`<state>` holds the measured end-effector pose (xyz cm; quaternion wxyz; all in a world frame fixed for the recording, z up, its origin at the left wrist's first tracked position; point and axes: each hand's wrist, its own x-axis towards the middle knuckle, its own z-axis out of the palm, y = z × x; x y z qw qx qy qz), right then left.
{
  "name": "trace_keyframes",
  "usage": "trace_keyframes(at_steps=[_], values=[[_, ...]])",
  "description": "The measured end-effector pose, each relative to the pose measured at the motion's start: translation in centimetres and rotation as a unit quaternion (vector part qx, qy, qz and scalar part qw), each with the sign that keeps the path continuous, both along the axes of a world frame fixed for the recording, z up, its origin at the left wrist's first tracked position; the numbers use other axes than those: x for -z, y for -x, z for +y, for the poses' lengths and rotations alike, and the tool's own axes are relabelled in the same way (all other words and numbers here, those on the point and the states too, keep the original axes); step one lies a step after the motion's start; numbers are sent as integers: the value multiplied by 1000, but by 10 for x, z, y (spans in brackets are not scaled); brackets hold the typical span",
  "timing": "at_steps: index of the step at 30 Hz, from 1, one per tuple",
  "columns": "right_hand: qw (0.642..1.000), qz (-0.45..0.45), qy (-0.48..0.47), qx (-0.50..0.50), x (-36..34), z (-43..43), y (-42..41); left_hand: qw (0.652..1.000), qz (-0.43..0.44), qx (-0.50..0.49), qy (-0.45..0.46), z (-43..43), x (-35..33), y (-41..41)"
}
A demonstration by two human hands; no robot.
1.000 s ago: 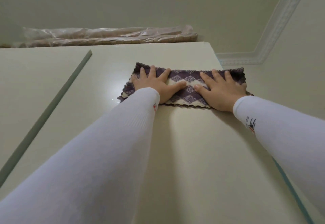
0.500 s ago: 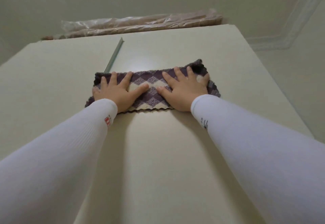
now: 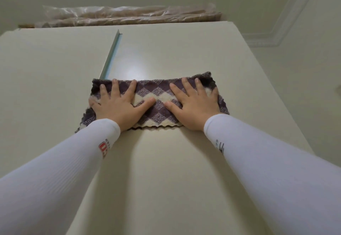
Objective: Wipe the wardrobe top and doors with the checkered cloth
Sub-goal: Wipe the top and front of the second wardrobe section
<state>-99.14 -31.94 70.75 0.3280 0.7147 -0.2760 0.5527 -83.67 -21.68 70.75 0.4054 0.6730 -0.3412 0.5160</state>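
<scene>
Left hand and right hand lie flat, fingers spread, on the checkered cloth. Cloth rests against the cream wardrobe door.

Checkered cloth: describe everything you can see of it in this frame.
The checkered cloth shows purple and cream diamonds in a nubby, towel-like weave with wavy edges. It looks folded into a wide band and lies flat on the cream wardrobe panel, its far left corner at the end of a green strip. The left hand and right hand press on it, fingers straight and spread.
</scene>
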Motion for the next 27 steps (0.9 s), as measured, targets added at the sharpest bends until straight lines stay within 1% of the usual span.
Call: trace_keyframes(at_steps=[4, 8, 10, 13, 18, 23, 27], values=[[1000, -9, -3, 8, 6, -15, 23, 1000, -14, 4, -4, -13, -2, 21], [999, -23, -21, 23, 9, -37, 65, 999, -29, -9, -19, -38, -4, 64], [999, -30, -29, 27, 11, -50, 86, 999, -26, -10, -30, -51, -6, 88], [998, -38, -32, 29, 12, -65, 107, 999, -9, 19, -38, -64, -11, 115], [999, -32, -14, 20, 8, -72, 115, 1000, 3, 26, 3, -76, -8, 125], [999, -33, -12, 13, 13, -73, 117, 1000, 5, 15, 2, -77, -2, 127], [999, -38, -18, 11, 35, -75, 121, 1000, 2, 23, -2, -80, 15, 133]])
